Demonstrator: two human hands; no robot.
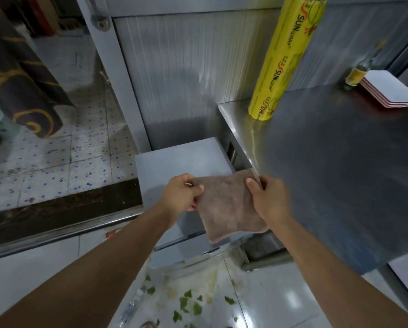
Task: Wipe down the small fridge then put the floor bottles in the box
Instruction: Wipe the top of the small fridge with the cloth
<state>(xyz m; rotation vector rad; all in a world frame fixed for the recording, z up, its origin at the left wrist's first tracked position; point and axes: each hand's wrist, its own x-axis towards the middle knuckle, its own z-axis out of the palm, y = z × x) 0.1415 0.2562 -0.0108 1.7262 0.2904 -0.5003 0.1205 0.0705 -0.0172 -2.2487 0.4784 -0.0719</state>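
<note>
A small grey fridge (pixel 174 162) stands on the floor between a wall post and a steel counter. Above its top I hold a brown cloth (pixel 229 209) stretched between both hands. My left hand (pixel 181 192) pinches the cloth's upper left corner. My right hand (pixel 267 197) pinches the upper right corner, close to the counter's edge. The cloth hangs down over the fridge's front edge without lying on it. A clear plastic bottle (pixel 133 306) lies on the floor at the bottom, partly behind my left forearm.
A steel counter (pixel 328 162) fills the right side, carrying an upright yellow cling-wrap roll (pixel 285 58), a glass bottle (pixel 358 72) and stacked white plates (pixel 390 91). Green leaf scraps (pixel 186 301) litter the white floor tiles. A dark threshold step (pixel 56 214) lies left.
</note>
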